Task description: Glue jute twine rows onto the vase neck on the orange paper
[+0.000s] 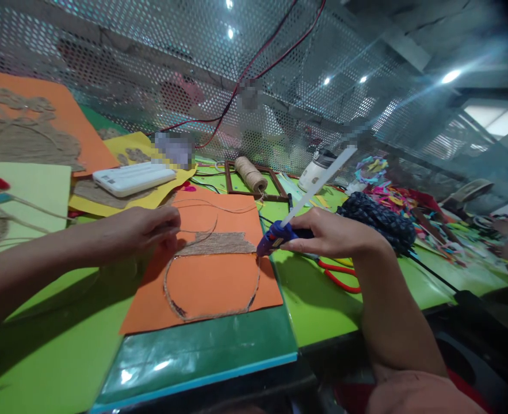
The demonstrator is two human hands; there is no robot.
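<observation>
Jute string [193,230] is pinched in the fingertips of the left hand [144,227], which rests on the left edge of an orange paper sheet [210,282]. From the hand the string runs toward 3 o'clock, over a band of glued string rows [216,244]; at 5 o'clock a looped string outline lies on the sheet. The right hand [331,233] is closed around a blue glue gun [275,236], nozzle down at the band's right end, a white glue stick [323,178] pointing to 1 o'clock. Red scissors [340,279] lie on the green table [55,356] just below that hand. At 12 o'clock sits a twine spool [251,174]; at 10 o'clock, a white power bank [133,178]
</observation>
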